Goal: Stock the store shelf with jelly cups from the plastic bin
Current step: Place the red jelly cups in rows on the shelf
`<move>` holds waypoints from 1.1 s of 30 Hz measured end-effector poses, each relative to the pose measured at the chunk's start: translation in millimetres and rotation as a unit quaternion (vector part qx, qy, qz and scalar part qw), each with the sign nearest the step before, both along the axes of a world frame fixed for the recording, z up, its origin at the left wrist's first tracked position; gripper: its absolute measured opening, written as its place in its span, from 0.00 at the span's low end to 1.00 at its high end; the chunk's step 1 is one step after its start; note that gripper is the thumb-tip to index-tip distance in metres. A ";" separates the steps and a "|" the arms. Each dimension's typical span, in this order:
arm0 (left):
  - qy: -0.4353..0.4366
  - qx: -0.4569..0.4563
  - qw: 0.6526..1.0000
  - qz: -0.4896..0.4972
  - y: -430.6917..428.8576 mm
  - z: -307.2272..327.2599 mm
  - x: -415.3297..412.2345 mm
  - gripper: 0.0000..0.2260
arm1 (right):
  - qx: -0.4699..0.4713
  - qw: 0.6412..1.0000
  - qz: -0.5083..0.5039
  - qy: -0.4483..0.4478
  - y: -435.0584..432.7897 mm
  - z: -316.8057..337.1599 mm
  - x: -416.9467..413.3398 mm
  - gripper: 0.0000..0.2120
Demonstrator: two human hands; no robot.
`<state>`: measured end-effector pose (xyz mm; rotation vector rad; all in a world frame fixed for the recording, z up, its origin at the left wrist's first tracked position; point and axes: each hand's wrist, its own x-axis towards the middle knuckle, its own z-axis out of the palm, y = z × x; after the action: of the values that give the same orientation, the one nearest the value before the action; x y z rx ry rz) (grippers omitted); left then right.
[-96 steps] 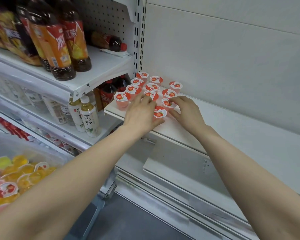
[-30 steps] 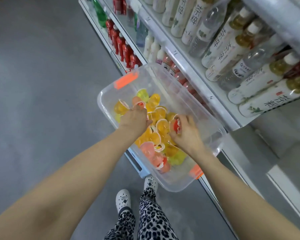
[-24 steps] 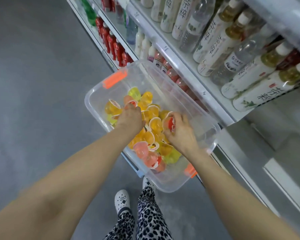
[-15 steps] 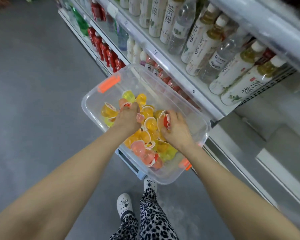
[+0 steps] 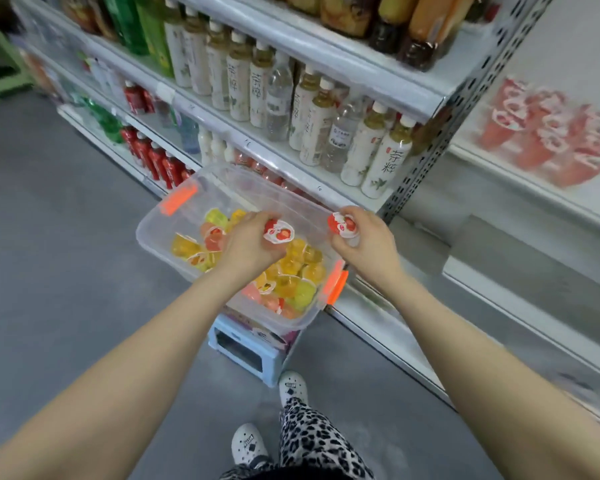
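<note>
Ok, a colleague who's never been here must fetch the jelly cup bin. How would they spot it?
Go to the drinks shelving with the white-labelled tea bottles. In the aisle before its lower shelves stands a small light-blue stool, and the plastic bin rests on it. It is clear with orange latches at both ends, holding loose yellow, orange and pink jelly cups.

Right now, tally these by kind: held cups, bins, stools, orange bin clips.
Held cups: 2, left cup and right cup
Bin: 1
Stool: 1
Orange clips: 2, far clip and near clip
Total: 6
</note>
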<state>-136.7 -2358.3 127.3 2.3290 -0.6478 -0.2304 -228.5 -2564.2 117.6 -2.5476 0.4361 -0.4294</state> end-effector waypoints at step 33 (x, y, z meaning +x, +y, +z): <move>-0.186 -0.085 0.953 -0.226 -422.6 153.5 -141.0 0.29 | 0.016 0.960 -0.254 -0.118 -387.6 161.6 -204.5 0.15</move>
<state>-277.7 -2780.9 280.8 2.0448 -1.3340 0.0641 -432.9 -2951.8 279.2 -2.2927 0.9987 -0.8917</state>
